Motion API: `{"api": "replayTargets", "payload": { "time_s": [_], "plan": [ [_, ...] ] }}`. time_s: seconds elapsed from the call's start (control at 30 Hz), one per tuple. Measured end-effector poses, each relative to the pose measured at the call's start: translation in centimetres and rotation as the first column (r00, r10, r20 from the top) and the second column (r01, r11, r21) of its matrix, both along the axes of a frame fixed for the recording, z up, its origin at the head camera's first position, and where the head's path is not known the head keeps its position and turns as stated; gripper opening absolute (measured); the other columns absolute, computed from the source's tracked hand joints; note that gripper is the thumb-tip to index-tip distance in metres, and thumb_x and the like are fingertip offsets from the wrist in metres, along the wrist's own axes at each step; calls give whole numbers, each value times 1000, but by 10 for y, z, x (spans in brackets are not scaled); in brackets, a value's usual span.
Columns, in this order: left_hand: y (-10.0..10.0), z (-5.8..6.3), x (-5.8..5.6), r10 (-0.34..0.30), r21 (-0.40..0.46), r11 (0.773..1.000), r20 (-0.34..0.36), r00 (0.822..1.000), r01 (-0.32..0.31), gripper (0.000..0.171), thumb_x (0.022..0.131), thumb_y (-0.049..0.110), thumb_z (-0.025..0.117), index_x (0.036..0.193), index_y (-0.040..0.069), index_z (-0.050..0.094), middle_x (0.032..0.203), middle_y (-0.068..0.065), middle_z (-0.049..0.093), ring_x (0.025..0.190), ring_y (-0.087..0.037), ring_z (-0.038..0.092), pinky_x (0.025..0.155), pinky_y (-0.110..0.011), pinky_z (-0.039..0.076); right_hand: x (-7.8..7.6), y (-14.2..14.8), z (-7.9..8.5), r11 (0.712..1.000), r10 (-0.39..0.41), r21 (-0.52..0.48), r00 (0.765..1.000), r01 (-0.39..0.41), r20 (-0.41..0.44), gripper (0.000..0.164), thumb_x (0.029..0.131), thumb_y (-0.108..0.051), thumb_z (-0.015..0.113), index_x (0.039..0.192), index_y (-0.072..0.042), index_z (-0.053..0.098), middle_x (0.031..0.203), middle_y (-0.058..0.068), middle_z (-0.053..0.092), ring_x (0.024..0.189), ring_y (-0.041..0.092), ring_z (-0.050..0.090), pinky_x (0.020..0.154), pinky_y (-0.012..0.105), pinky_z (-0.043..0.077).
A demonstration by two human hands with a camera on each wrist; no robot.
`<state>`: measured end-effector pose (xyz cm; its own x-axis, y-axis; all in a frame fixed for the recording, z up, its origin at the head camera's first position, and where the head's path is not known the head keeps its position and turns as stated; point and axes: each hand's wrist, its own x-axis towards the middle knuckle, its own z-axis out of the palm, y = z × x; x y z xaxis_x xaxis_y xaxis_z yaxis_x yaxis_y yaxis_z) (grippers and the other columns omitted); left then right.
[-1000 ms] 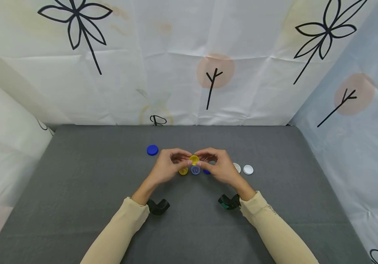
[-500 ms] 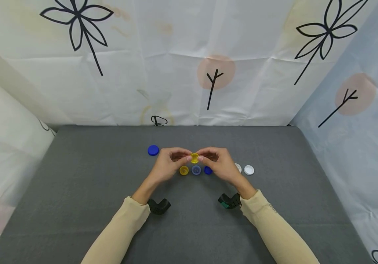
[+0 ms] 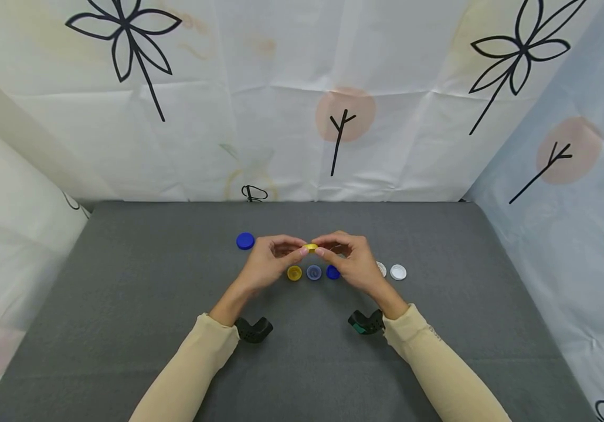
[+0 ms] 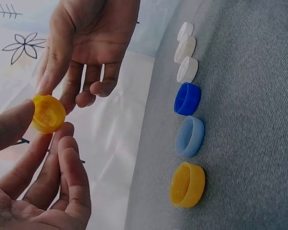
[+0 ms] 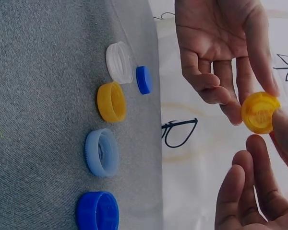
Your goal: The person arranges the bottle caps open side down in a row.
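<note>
A yellow bottle cap [image 3: 311,248] is held up off the table between my two hands, edge-on in the head view. My left hand [image 3: 268,262] pinches it from the left with thumb and fingertips. From the right, my right hand [image 3: 353,262] pinches the same cap. The cap's round face shows in both wrist views. Below the hands, a second yellow cap [image 3: 294,273], a light blue cap [image 3: 314,272] and a dark blue cap [image 3: 333,272] lie in a row on the grey table.
White caps [image 4: 185,49] continue the row; my right hand partly hides them in the head view. A larger blue cap [image 3: 245,241] lies behind my left hand, near a clear cap [image 5: 119,63]. Patterned white cloth [image 3: 281,117] bounds the grey table [image 3: 175,234].
The held yellow cap has been tipped from showing its hollow inside to edge-on, and sits slightly higher. Both hands keep hold of it; the caps on the table stay put.
</note>
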<state>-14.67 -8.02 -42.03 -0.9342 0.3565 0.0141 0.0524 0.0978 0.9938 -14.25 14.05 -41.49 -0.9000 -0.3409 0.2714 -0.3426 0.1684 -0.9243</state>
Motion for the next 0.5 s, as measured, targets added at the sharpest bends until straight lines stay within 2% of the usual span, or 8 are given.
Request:
{"api": "replayTargets", "payload": {
  "time_s": [0.13,0.3,0.4,0.5],
  "plan": [
    [-1,-2,1,1,7,1000,-48,999,-1,21,95,12,74,114,2,73,108,-10,72,99,-32,70,85,-44,57,-1,2,0,999,16,28,1000,-17,22,21,93,-1,73,114,1,74,106,13,72,95,33,67,85,46,55],
    [-4,-3,-1,4,-36,999,-159,987,-9,24,91,10,78,114,3,73,107,-9,73,93,-22,69,84,-38,57,-3,-1,2,995,40,92,998,-44,48,28,92,-4,75,119,1,72,110,14,71,97,31,67,88,44,54],
    [-7,-2,-3,-10,-106,994,-212,977,-13,26,91,14,79,115,4,74,109,-7,73,96,-21,69,87,-39,56,-6,-5,3,990,53,131,997,-60,56,30,91,-6,77,120,0,72,113,13,71,98,30,66,89,45,54],
    [-14,0,-8,-50,-214,977,-254,966,-5,28,92,18,79,116,5,74,112,-7,73,102,-25,68,91,-45,54,-12,-10,4,982,69,175,997,-75,41,31,90,-7,78,119,0,72,114,12,70,99,30,66,89,46,54]
  ]
}}
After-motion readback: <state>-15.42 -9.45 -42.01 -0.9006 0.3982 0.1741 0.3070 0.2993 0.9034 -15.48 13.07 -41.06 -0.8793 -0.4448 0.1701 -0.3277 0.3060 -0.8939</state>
